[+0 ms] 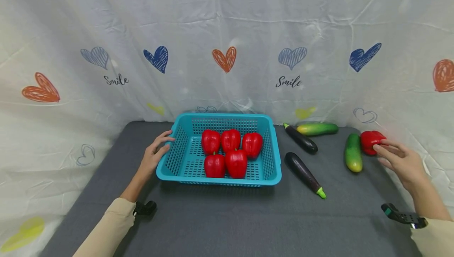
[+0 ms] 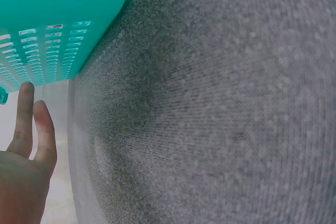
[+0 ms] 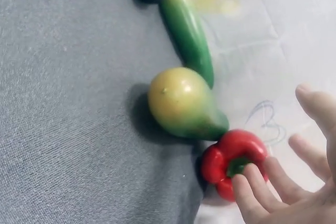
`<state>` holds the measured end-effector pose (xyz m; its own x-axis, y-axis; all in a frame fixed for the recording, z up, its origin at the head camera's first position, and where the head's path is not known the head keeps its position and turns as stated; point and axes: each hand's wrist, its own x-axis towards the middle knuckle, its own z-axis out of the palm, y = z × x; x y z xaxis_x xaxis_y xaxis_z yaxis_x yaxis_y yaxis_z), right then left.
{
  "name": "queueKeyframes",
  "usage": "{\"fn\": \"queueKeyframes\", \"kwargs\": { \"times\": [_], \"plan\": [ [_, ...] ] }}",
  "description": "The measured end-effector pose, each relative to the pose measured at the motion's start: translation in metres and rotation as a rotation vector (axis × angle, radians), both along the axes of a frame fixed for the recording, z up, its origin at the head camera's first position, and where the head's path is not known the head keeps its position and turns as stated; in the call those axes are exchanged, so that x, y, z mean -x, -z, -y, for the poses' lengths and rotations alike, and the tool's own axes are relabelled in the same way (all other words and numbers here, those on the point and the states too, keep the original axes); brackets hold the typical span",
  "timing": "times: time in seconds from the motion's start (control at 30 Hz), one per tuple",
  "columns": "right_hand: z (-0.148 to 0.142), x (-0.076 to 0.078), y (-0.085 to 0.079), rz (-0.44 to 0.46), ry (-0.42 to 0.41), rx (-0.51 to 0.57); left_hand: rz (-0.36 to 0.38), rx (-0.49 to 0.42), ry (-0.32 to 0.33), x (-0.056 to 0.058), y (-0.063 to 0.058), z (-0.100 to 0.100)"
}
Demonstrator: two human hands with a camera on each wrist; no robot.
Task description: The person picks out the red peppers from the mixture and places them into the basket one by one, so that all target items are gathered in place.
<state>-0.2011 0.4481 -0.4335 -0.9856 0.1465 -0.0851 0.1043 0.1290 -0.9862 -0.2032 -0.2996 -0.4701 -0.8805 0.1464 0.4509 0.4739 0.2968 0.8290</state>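
Observation:
My left hand (image 1: pixel 156 154) is at the left end of a blue plastic basket (image 1: pixel 220 181), fingers extended at its rim. In the left wrist view, two fingers of that hand (image 2: pixel 29 166) show beside the perforated basket wall (image 2: pixel 63 24). Several red bell peppers (image 1: pixel 236 163) sit inside the basket. Far to the right, my right hand (image 1: pixel 402 162) is at another red bell pepper (image 1: pixel 372 140), its fingers spread. The right wrist view has this hand (image 3: pixel 294 192) with fingertips over the pepper (image 3: pixel 244 145) near its green stem; whether they touch is unclear.
A green cucumber (image 1: pixel 353 152) lies just left of the right-hand pepper, another cucumber (image 1: pixel 317 129) near the back. Two eggplants (image 1: pixel 301 139) (image 1: pixel 305 174) lie right of the basket. A printed white sheet (image 1: pixel 227 24) hangs behind the grey table (image 1: pixel 227 217).

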Motion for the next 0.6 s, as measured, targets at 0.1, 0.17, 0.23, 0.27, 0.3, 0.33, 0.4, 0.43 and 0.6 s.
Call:
{"fn": "queueKeyframes", "kwargs": {
  "times": [0.1,0.17,0.23,0.27,0.3,0.33,0.4,0.43,0.6],
  "plan": [
    [0.002,0.001,0.002,0.009,0.073,-0.137,-0.003,0.003,-0.001,0.000,0.000,0.000],
    [0.004,0.001,0.004,0.021,0.127,-0.262,-0.002,0.001,-0.002,0.000,0.000,0.000],
    [0.008,0.002,0.006,0.031,0.177,-0.380,-0.004,-0.003,-0.001,-0.001,0.000,0.000],
    [0.011,0.003,0.007,0.033,0.200,-0.416,-0.005,-0.005,0.000,-0.001,0.001,0.000],
    [0.013,0.004,0.008,0.032,0.220,-0.446,-0.008,-0.009,0.003,-0.001,0.001,-0.001],
    [0.015,0.005,0.008,0.023,0.240,-0.463,-0.010,-0.012,0.004,-0.001,0.001,-0.001],
    [0.018,0.008,0.011,0.004,0.277,-0.473,-0.011,-0.013,0.004,-0.001,0.002,-0.001],
    [0.019,0.010,0.012,-0.002,0.295,-0.477,-0.013,-0.014,0.006,0.000,0.003,-0.001],
    [0.023,0.020,0.019,-0.050,0.366,-0.493,-0.008,-0.013,0.000,0.001,0.003,0.000]
  ]
}}
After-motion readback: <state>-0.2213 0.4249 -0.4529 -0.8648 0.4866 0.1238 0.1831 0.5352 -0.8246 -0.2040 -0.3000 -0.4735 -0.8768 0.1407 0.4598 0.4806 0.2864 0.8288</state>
